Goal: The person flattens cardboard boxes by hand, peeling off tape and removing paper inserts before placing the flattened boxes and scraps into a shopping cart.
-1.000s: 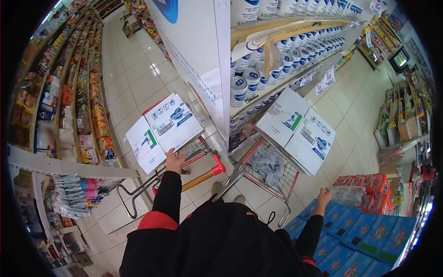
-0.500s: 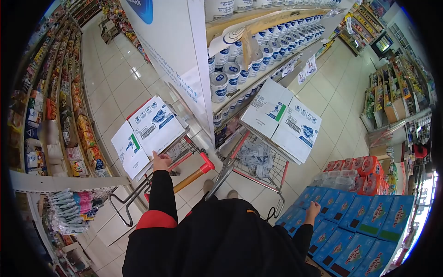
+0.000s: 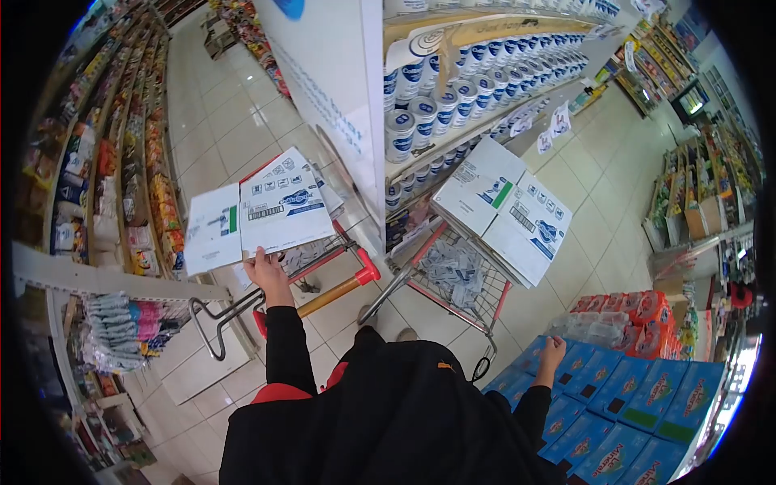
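My left hand [image 3: 267, 273] is at the near edge of a flattened white carton [image 3: 279, 202] with blue print, its fingertips on the edge. That carton lies across the top of a cart with a red and orange handle [image 3: 335, 293]. Over blue boxes [image 3: 618, 386] on the right is my right hand [image 3: 552, 353], its fingers curled; whether it holds anything is too small to tell. More white cartons [image 3: 505, 210] lie stacked on a second cart [image 3: 457, 311], whose basket holds small grey-white packets [image 3: 453, 273].
A shelf of white and blue tubs [image 3: 461, 105] stands ahead, beside a white panel [image 3: 331, 73]. Long snack shelves [image 3: 121, 186] run along the left, above hanging sachets [image 3: 121, 331]. Orange-wrapped bottle packs [image 3: 638, 315] sit behind the blue boxes.
The view has shifted slightly. The carton on the left cart has turned and now lies more level, with my left hand higher and further left at its edge. My right hand has risen slightly.
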`<state>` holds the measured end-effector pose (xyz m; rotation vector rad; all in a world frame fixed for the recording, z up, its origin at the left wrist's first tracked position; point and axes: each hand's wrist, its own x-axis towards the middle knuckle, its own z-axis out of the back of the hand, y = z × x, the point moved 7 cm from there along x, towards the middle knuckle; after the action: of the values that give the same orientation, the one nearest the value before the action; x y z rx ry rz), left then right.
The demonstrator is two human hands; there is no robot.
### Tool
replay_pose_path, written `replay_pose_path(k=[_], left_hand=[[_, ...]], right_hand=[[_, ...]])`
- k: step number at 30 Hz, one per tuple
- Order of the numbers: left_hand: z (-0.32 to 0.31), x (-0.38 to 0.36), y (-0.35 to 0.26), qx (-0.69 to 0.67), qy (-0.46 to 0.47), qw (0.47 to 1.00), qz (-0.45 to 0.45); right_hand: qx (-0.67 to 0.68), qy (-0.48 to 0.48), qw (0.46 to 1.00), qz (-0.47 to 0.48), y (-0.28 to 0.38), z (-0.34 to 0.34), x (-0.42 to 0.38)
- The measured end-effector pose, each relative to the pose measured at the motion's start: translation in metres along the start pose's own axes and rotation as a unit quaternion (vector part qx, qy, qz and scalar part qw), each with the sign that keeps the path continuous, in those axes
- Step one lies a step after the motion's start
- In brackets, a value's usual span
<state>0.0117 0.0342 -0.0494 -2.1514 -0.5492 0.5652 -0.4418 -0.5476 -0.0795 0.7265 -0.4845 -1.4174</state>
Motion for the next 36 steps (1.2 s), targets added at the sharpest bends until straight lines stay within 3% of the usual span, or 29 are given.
replay_pose_path(k=[2, 4, 6, 10, 14, 18, 20, 23, 24, 26, 28, 30, 34, 36], left_hand=[[0.002, -0.005, -0.031, 0.028, -0.012, 0.999, -0.043], [0.002, -0.020, -0.083, 0.098, -0.055, 0.984, -0.137], [-0.012, -0.046, -0.153, 0.070, -0.058, 0.964, -0.250], [-0.028, -0.097, -0.266, 0.056, -0.039, 0.942, -0.328], [-0.030, -0.136, -0.316, 0.077, 0.023, 0.927, -0.367], [-0.055, -0.184, -0.328, 0.057, 0.153, 0.908, -0.385], [-0.083, -0.204, -0.322, 0.094, 0.242, 0.898, -0.356], [-0.137, -0.234, -0.293, 0.100, 0.343, 0.879, -0.316], [-0.154, -0.243, -0.278, 0.099, 0.371, 0.875, -0.295], [-0.185, -0.261, -0.241, 0.084, 0.466, 0.856, -0.206], [-0.210, -0.273, -0.212, 0.201, 0.509, 0.824, -0.146], [-0.228, -0.288, -0.208, 0.159, 0.516, 0.827, -0.156], [-0.242, -0.310, -0.196, 0.112, 0.574, 0.808, -0.066], [-0.252, -0.336, -0.166, 0.065, 0.641, 0.751, 0.143]], right_hand=[[0.050, 0.039, 0.998, -0.006, 0.015, -0.014, 0.004], [0.099, 0.075, 0.992, -0.014, 0.041, -0.023, 0.002], [0.147, 0.098, 0.984, 0.014, 0.081, -0.027, -0.008], [0.202, 0.146, 0.966, 0.066, 0.152, -0.027, -0.035], [0.293, 0.346, 0.853, 0.259, 0.250, -0.030, -0.097], [0.311, 0.436, 0.737, 0.413, 0.340, 0.000, -0.173], [0.360, 0.465, 0.670, 0.453, 0.373, 0.019, -0.199], [0.440, 0.544, 0.595, 0.394, 0.386, 0.034, -0.209], [0.410, 0.500, 0.646, 0.405, 0.380, 0.045, -0.202], [0.432, 0.467, 0.695, 0.335, 0.359, 0.054, -0.177], [0.519, 0.397, 0.700, 0.290, 0.330, 0.074, -0.149], [0.505, 0.274, 0.757, 0.310, 0.288, 0.104, -0.116], [0.472, 0.075, 0.814, 0.330, 0.224, 0.171, -0.097], [0.429, 0.009, 0.839, 0.335, 0.206, 0.178, -0.101]])
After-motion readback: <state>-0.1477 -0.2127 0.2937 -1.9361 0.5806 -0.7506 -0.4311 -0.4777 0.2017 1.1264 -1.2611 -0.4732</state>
